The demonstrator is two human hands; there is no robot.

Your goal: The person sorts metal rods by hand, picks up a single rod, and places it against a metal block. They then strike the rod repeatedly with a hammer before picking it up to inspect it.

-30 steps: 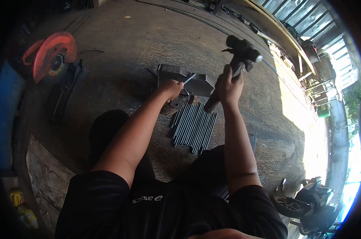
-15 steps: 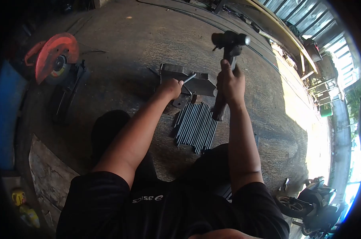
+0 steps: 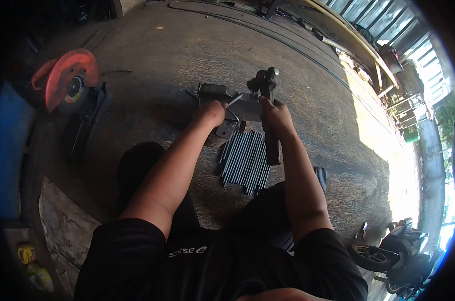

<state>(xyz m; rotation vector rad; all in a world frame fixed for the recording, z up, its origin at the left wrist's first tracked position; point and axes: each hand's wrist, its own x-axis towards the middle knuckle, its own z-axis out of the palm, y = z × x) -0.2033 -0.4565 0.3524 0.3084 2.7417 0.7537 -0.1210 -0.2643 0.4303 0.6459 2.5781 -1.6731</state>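
Note:
My left hand [image 3: 215, 113] is closed around a metal rod [image 3: 235, 99], whose end sticks out past the fingers over a steel block [image 3: 215, 92] on the floor. A bent piece of rod shows just below that hand, beside a small plate with holes [image 3: 224, 131]. In my right hand [image 3: 276, 117] is a hammer [image 3: 271, 146], gripped by its handle. Its head is up, close to the block's right part. Just below the block lies a row of cut metal rods [image 3: 245, 161], side by side.
A cut-off saw with a red guard [image 3: 71, 75] stands at the left. More rods [image 3: 321, 178] lie by my right forearm. Long thin bars [image 3: 287, 42] run along the back of the floor. A motorcycle [image 3: 398, 256] is parked at the lower right.
The hammer has come down and to the left, nearer the rod and block, with my right hand on it. My left hand has stayed nearly still with the rod.

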